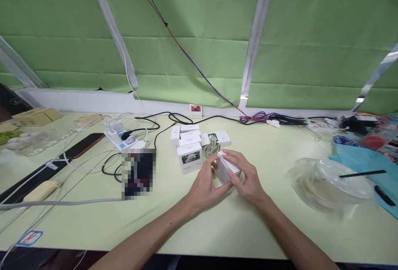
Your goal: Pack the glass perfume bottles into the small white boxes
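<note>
Both my hands meet at the middle of the pale green table (217, 224) around a small white box (226, 169). My left hand (207, 185) curls its fingers against the box's left side. My right hand (244, 174) wraps over the top and right side of the same box. Just beyond them lies a small glass bottle (211, 149). Several more white boxes (190, 148), some with a flower picture, stand in a cluster behind and to the left.
A power strip (122, 139) with plugs and white cables lies at the left, next to a dark phone (83, 145). A blurred-out patch (138, 173) sits left of the boxes. Clear plastic lidded containers (336, 183) and blue bags are at the right. Cables run along the wall.
</note>
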A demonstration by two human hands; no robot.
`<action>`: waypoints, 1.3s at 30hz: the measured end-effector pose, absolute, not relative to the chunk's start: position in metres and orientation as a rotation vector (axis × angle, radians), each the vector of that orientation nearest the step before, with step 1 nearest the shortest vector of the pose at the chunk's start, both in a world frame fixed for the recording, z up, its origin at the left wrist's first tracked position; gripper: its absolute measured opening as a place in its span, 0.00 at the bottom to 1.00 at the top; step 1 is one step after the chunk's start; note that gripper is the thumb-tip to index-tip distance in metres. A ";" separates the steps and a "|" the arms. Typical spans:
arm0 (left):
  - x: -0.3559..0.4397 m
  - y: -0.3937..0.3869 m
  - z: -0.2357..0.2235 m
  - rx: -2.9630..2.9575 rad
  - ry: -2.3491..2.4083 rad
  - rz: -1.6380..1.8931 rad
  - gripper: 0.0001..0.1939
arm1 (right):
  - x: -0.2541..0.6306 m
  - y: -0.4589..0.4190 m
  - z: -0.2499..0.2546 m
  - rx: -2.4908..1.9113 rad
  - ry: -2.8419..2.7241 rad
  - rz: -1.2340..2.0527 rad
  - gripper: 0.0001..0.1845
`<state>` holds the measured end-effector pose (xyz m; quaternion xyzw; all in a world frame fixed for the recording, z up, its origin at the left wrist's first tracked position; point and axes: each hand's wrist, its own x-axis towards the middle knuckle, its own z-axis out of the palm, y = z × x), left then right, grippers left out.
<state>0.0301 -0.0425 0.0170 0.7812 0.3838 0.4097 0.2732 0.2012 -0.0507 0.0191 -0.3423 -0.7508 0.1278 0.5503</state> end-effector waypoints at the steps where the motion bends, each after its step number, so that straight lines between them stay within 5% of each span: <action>1: 0.030 -0.043 0.017 2.100 1.038 1.101 0.33 | 0.201 -0.051 0.019 -0.810 -1.779 0.304 0.22; 39: 0.028 -0.039 0.011 2.170 1.002 1.055 0.43 | 0.202 -0.053 0.017 -0.854 -1.644 0.584 0.22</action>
